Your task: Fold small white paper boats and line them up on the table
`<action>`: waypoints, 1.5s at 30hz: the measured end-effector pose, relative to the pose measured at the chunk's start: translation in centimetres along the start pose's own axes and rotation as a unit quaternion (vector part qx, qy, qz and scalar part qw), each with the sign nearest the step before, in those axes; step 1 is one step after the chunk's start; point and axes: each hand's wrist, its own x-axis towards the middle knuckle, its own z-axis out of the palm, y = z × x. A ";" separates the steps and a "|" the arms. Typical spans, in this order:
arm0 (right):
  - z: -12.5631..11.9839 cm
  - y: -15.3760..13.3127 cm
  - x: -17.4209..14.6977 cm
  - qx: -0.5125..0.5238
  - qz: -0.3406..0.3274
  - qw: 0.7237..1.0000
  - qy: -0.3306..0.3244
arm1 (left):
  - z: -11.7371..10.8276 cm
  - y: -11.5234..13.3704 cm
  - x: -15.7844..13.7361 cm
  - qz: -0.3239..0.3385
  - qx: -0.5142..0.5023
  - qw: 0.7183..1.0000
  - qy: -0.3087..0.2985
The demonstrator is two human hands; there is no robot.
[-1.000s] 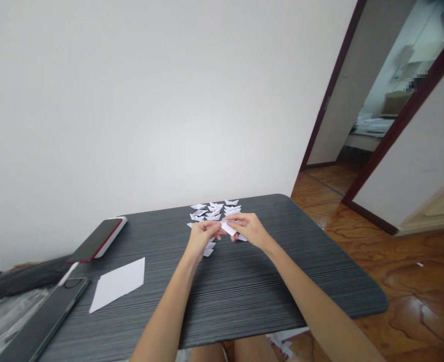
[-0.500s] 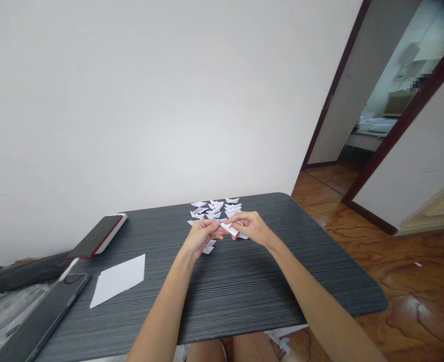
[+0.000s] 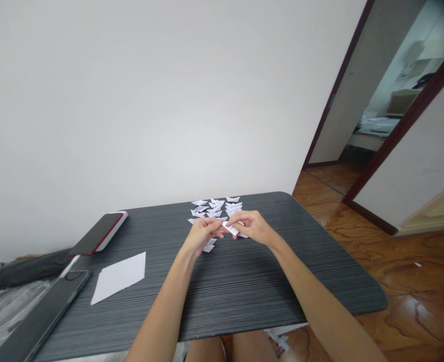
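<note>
Between my two hands, above the dark table, is a small folded piece of white paper [image 3: 231, 229]. My left hand [image 3: 202, 234] pinches its left end between thumb and fingers. On the other side my right hand [image 3: 252, 226] is closed on it, thumb and forefinger pressing the folded top. Several white paper boats [image 3: 214, 205] stand in rows just beyond my hands, and some are partly hidden behind them. Two more boats [image 3: 208, 245] lie beneath my left wrist.
White paper sheets [image 3: 120, 275] lie on the left of the dark table [image 3: 161, 301]. Further left are a phone [image 3: 52, 311] with a white cable and a black device with a red edge [image 3: 98, 235]. A wall [image 3: 161, 100] borders the back; a doorway stands at right.
My right thumb and forefinger have shifted slightly on the folded paper, and its fold looks flatter. The boats and sheets stay where they were; the view has tilted a little.
</note>
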 end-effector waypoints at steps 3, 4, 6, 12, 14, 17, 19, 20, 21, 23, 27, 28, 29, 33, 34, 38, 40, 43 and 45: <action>-0.2 0.3 0.0 -0.045 -0.017 0.999 -0.005 | 0.0 -0.2 0.1 0.008 0.029 1.000 0.000; -0.2 0.5 0.0 -0.063 -0.021 0.998 -0.007 | 0.0 -0.3 0.2 0.012 0.043 0.999 0.002; -0.4 0.6 0.0 -0.097 -0.031 0.995 -0.007 | 0.0 -0.5 0.4 0.032 0.077 0.996 0.011; -0.3 0.7 0.1 -0.079 0.005 0.996 0.031 | 0.3 -0.8 0.2 0.163 0.263 0.947 0.089; -0.3 0.8 0.2 -0.072 0.037 0.995 0.066 | 0.6 -0.8 -0.1 0.206 0.322 0.917 0.113; -0.3 1.0 0.3 -0.129 0.029 0.988 0.081 | 0.9 -0.7 -0.5 0.245 0.384 0.882 0.120; -0.4 1.0 0.3 -0.161 0.011 0.984 0.081 | 1.0 -0.6 -0.6 0.255 0.406 0.870 0.113; -0.4 1.0 0.3 -0.171 0.004 0.982 0.081 | 1.1 -0.6 -0.7 0.258 0.414 0.866 0.109; -0.4 0.9 0.3 -0.181 -0.003 0.980 0.082 | 1.1 -0.5 -0.7 0.261 0.420 0.863 0.105; -0.3 0.8 0.2 -0.206 -0.018 0.975 0.081 | 1.1 -0.4 -0.8 0.262 0.428 0.860 0.093; -0.1 0.8 0.1 -0.250 -0.050 0.965 0.060 | 1.0 -0.2 -0.8 0.245 0.453 0.855 0.058; 0.0 0.9 0.1 -0.257 -0.054 0.963 0.053 | 1.0 -0.2 -0.8 0.241 0.462 0.852 0.051; 0.0 1.0 0.1 -0.264 -0.056 0.962 0.045 | 0.9 -0.2 -0.8 0.240 0.471 0.848 0.047; 0.1 1.6 0.1 -0.289 -0.054 0.955 0.032 | 0.6 -0.5 -0.6 0.238 0.499 0.832 0.046; 0.2 1.7 0.2 -0.296 -0.051 0.953 0.033 | 0.5 -0.6 -0.5 0.235 0.504 0.830 0.048; 0.5 2.1 0.2 -0.324 -0.042 0.944 0.043 | 0.2 -0.8 -0.4 0.225 0.526 0.818 0.061; 0.7 2.1 0.1 -0.332 -0.045 0.941 0.042 | 0.1 -0.8 -0.4 0.224 0.534 0.813 0.060; 0.9 2.0 0.0 -0.339 -0.048 0.939 0.026 | 0.1 -0.7 -0.3 0.218 0.531 0.818 0.034; 1.0 2.0 0.0 -0.340 -0.045 0.939 0.021 | 0.1 -0.8 -0.3 0.208 0.516 0.831 0.021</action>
